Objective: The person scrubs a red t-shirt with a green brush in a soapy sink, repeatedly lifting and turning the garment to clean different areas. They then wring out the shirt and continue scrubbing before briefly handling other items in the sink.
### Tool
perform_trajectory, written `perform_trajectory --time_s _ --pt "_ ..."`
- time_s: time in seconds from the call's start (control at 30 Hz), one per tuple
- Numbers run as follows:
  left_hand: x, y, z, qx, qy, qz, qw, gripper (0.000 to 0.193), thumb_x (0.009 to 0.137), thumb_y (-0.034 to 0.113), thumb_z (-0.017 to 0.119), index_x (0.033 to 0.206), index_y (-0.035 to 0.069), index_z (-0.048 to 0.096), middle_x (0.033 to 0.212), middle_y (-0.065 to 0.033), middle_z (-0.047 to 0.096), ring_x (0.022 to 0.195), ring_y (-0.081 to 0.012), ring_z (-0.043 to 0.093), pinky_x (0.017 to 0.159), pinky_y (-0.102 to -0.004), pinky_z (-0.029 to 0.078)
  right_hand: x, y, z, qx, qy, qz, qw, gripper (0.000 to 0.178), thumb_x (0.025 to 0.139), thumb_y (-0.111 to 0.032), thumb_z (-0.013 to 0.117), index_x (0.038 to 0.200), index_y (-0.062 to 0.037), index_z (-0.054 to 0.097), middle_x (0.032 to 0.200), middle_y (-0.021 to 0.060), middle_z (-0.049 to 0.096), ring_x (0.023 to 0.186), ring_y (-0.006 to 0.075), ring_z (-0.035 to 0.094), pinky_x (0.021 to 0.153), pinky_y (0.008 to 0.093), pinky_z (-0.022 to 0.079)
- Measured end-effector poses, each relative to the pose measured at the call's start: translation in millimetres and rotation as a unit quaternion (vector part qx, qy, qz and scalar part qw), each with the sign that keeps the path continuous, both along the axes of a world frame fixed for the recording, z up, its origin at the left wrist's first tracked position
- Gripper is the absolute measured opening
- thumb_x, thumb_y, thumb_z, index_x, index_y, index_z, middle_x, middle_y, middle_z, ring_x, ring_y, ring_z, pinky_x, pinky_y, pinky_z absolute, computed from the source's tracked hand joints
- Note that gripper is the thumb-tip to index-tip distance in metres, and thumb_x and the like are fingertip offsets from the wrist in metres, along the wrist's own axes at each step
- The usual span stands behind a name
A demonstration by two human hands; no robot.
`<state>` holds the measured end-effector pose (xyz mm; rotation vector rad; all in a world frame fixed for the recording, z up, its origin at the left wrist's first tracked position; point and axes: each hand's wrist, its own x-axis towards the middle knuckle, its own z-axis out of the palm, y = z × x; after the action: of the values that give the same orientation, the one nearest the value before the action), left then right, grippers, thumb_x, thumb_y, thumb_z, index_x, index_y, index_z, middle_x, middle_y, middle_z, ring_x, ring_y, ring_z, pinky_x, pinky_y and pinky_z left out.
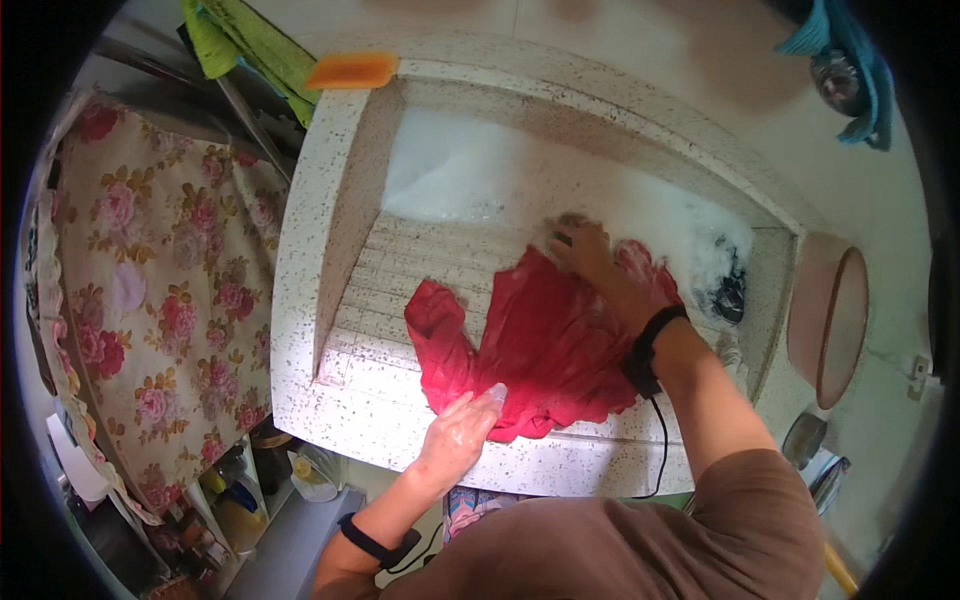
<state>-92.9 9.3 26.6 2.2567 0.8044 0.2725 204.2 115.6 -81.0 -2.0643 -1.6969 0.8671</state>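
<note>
A wet red garment (550, 340) lies spread over the ribbed slope of a speckled stone laundry sink (330, 230). My left hand (460, 440) grips the garment's near edge at the sink's front rim, and its skin looks wet with suds. Toward the far side of the cloth, my right hand (585, 248) is curled around a small dark object, too blurred to name, just at the foam's edge. White foam (450, 165) covers the far part of the basin. A dark, soaked cloth (728, 290) sits in the suds on the right.
An orange brush-like block (350, 71) rests on the far left corner of the rim. A pinkish basin (828, 315) stands against the right side. Left of the sink hangs a floral curtain (180, 300), with a green towel (250, 50) above it.
</note>
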Motion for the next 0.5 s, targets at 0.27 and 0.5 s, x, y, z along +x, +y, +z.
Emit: perform_trajectory --time_s 0.27,0.5 --pt "-7.3 -0.3 -2.7 -0.019 0.021 -0.028 0.999 0.027 0.078 0.006 0.055 0.103 0.001 0.064 0.125 -0.0135 0.061 0.115 -0.0216 0.059 0.104 -0.0415 0.043 -58.6 -14.9 -5.1 0.042 -0.167 0.497 0.851 0.023 0.081 -0.024 0.068 0.100 -0.0105 0.068 0.104 0.0126 0.065 0.098 0.0313 0.057 0.084 0.0475 0.044" --pt "-2.2 6.8 2.8 0.010 -0.006 0.017 1.000 0.027 0.078 0.003 0.057 0.104 0.002 0.064 0.119 -0.0108 0.065 0.110 -0.0226 0.062 0.100 -0.0407 0.046 -29.5 16.4 -35.8 -0.005 0.061 0.275 0.959 0.033 0.082 -0.033 0.068 0.107 -0.0118 0.066 0.112 0.0120 0.062 0.099 0.0275 0.059 0.082 0.0447 0.045"
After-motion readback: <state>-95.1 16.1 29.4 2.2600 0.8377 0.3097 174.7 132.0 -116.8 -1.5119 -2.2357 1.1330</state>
